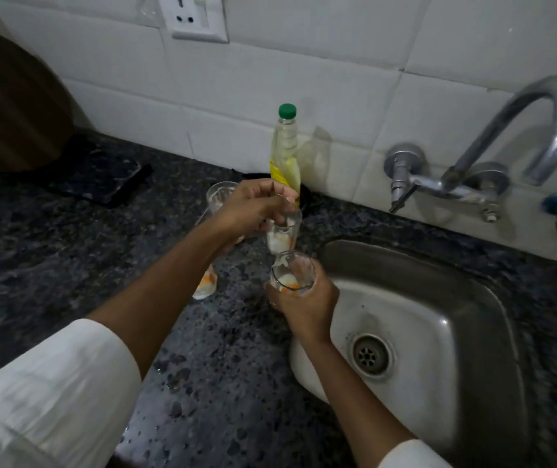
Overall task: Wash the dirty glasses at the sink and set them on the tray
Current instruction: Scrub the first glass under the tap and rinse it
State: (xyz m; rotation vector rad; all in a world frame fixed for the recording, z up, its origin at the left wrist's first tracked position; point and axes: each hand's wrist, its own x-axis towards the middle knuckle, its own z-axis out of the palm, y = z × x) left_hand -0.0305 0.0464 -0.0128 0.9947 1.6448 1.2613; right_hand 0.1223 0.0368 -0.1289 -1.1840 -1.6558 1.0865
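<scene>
Early in the task, by the look of it: no water running from the tap [520,130], sink [456,298] dry-looking and bare of glasses, nothing yet washed as far as can be judged. No tray surely identifiable; perhaps the dark flat slab [101,177] far back-left on the worktop [51,265], but too dim to tell. Four dirty glasses in view, all streaked with white and orange residue. Two on the worktop behind the left forearm: one at the back [218,195] beside the green-capped bottle [285,153], one nearer [207,283], partly hidden. Two more in hand, just left of the sink rim. Left hand [253,207] closed from above around the rim of the upper glass [282,233], fingers clamped on it, glass hanging upright. Right hand [304,307] wrapped around the lower part of the tilted lower glass [292,273], grip closed firmly, mouth toward the upper glass, whose base seems to meet its rim. Washing, rinsing and setting down all left to do.
</scene>
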